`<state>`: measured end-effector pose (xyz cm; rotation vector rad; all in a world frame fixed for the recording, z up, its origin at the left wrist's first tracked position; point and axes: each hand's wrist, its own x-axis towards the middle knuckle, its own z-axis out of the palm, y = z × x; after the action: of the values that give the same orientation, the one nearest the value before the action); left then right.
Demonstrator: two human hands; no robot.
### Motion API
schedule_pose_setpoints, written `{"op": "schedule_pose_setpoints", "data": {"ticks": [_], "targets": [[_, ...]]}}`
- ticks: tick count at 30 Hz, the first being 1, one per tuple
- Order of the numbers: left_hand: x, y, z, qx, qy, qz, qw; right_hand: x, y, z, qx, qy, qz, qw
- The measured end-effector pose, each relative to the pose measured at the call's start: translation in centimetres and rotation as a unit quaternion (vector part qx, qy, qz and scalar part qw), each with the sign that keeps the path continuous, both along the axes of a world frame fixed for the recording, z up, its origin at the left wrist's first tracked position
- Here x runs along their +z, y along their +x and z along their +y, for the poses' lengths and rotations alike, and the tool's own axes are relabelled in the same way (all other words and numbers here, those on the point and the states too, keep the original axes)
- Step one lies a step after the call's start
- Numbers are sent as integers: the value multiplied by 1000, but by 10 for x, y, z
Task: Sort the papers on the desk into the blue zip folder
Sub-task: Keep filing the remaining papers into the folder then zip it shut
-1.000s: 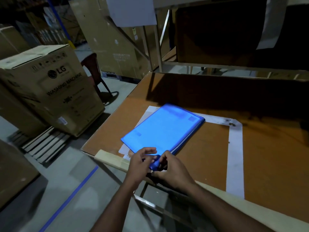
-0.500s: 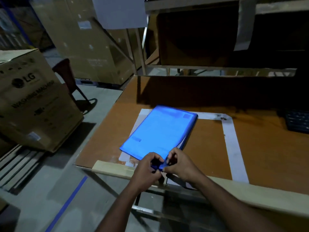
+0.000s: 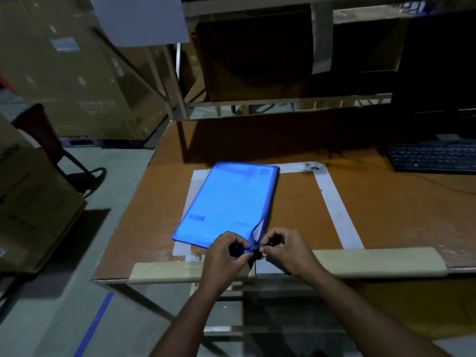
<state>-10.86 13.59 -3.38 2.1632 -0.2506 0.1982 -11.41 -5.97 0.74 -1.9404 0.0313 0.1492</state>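
Note:
The blue zip folder (image 3: 229, 204) lies flat on the brown desk (image 3: 386, 210), on top of white paper (image 3: 196, 186) whose edge shows along its left side. At the folder's near right corner my left hand (image 3: 226, 251) pinches the corner, and my right hand (image 3: 283, 247) pinches the zip pull right beside it. A short gap in the zip shows a sliver of white paper (image 3: 260, 226) inside the folder.
White tape (image 3: 334, 202) marks a rectangle on the desk. A black keyboard (image 3: 432, 155) lies at the far right below a dark monitor. A pale padded strip (image 3: 373, 261) runs along the near edge. Cardboard boxes (image 3: 31, 207) and a chair stand on the floor to the left.
The head view has swung right and the keyboard has come into sight. Both hands stay at the folder's near corner, and the zip has parted a little there.

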Motion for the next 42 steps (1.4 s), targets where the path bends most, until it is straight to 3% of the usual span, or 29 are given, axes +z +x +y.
{"op": "schedule_pose_setpoints", "data": {"ticks": [11,14,17,22,27,34,42], "targets": [[-2,-2,-1,-21,19,-79,997,-7,9,-8,-15,43,17,999],[-1,-1,1,-57,-24,-29,998,-19,33,-15,-82,38,-4,996],[2,1,7,-94,-57,67,992,-29,71,-30,-148,-26,-42,988],[10,2,13,-79,-73,147,983,-31,133,-52,-201,-135,-103,965],[22,4,13,-68,-66,221,971,-34,185,-70,-232,-189,-104,948],[31,3,6,-57,-73,254,963,-40,230,-85,-264,-121,-57,955],[41,6,-26,-71,-119,240,961,-33,200,-77,-237,-11,-11,971]]}}
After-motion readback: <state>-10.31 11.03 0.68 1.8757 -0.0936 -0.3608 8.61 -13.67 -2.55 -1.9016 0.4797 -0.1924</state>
